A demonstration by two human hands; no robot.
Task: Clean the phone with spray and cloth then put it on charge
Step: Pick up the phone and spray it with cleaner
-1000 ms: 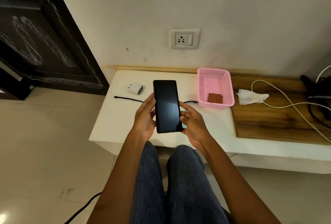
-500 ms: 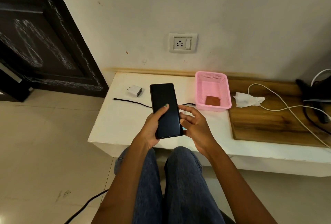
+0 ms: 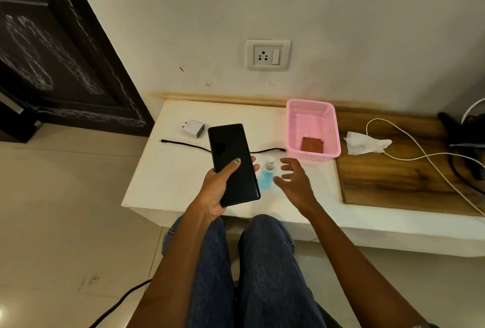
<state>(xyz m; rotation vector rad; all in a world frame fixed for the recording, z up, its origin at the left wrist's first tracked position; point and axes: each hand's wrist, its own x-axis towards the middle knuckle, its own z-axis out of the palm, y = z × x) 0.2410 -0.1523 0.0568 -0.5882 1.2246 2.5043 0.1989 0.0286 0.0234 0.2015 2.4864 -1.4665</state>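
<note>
My left hand (image 3: 219,191) grips a black phone (image 3: 231,154) with its dark screen up, above the front of the white table (image 3: 168,180). A small spray bottle (image 3: 267,175) of blue liquid with a clear cap stands on the table just right of the phone. My right hand (image 3: 295,180) hovers beside the bottle, fingers spread, holding nothing. A brown cloth (image 3: 312,144) lies in the pink basket (image 3: 331,128). A white charger plug (image 3: 193,128) and a black cable (image 3: 183,144) lie behind the phone. A wall socket (image 3: 268,54) is above the table.
A wooden board (image 3: 399,183) covers the table's right part, with a crumpled white tissue (image 3: 364,142) and a white cord (image 3: 425,157) on it. Dark gear (image 3: 464,133) sits at the far right. A black door (image 3: 52,47) stands at the left.
My right hand let go of the phone and moved right, fingers spreading, which uncovered the spray bottle. My left hand now holds the phone alone, tilted left.
</note>
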